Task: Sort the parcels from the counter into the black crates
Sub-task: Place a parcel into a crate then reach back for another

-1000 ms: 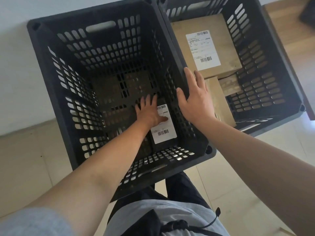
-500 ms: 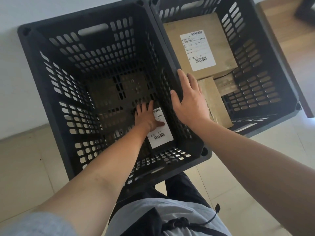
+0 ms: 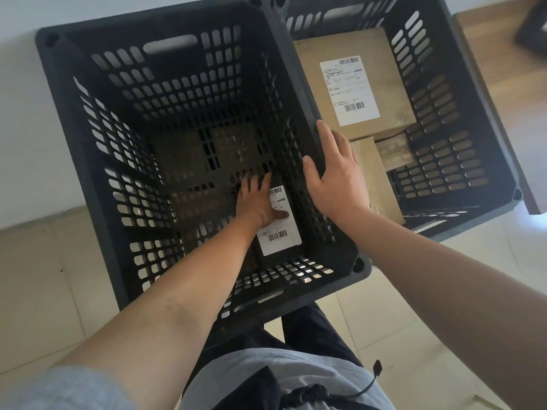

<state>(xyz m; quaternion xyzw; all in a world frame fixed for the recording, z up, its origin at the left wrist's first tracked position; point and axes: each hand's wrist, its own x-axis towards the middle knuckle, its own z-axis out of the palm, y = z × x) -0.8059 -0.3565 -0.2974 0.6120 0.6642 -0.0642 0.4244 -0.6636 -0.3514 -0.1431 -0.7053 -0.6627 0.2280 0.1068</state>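
Two black crates side by side on a pale tiled floor (image 3: 38,276), against a white wall (image 3: 23,119). Left crate (image 3: 97,161) largest in view, slotted walls, fills the centre. Right crate (image 3: 461,149) at 2 o'clock from it, rims touching.

Right crate holds a big cardboard box (image 3: 393,93) with a white barcode label, flat, label up. At 6 o'clock of that box, a narrower cardboard parcel (image 3: 376,179), partly behind the right hand, and a smaller taped parcel (image 3: 395,152) just beside it.

Left crate: dark parcel lies flat on the bottom at 4 o'clock of the crate floor, its white barcode label (image 3: 282,232) facing up; parcel outline hard to tell against the dark floor.

Left hand (image 3: 257,202) reaches down inside, palm flat on the parcel, fingers straight and slightly spread, thumb across the label.

Right hand (image 3: 334,173) lies on the shared rim between the crates, thumb inside the left crate, fingers extended along the rim top; gripping or just resting — cannot tell.
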